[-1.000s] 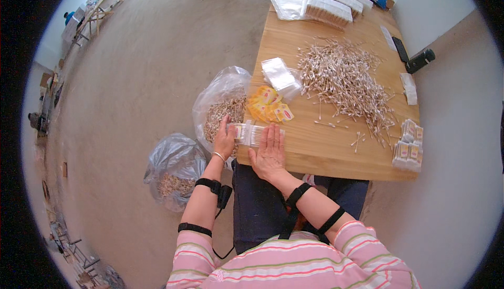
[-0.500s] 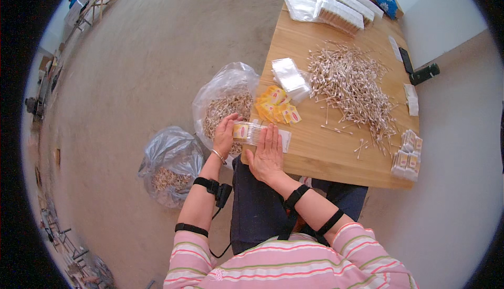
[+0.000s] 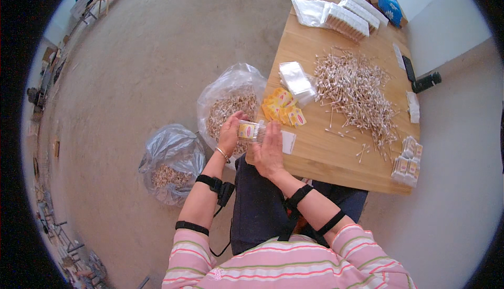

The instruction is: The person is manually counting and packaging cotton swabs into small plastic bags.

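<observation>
A small clear pack of cotton swabs (image 3: 249,130) with a yellow label card inside is held between my hands at the table's left near corner. My left hand (image 3: 229,136) is closed around its left end. My right hand (image 3: 269,151) grips the right end, fingers together and pointing away from me. A white rectangular card or sleeve (image 3: 289,142) lies on the table just right of my right hand. Beyond the hands are several yellow label cards (image 3: 284,106) and a stack of clear plastic sleeves (image 3: 297,82).
A large heap of loose cotton swabs (image 3: 357,95) covers the middle of the wooden table (image 3: 325,158). Filled packs (image 3: 407,160) sit at its right edge, bundled swabs (image 3: 346,21) at the far end. Two plastic bags of swabs (image 3: 231,105) (image 3: 170,176) stand on the floor at left.
The swab pack is now raised and tilted between both hands. My right hand, flat over the pack before, has turned to its right end, uncovering the white piece on the table.
</observation>
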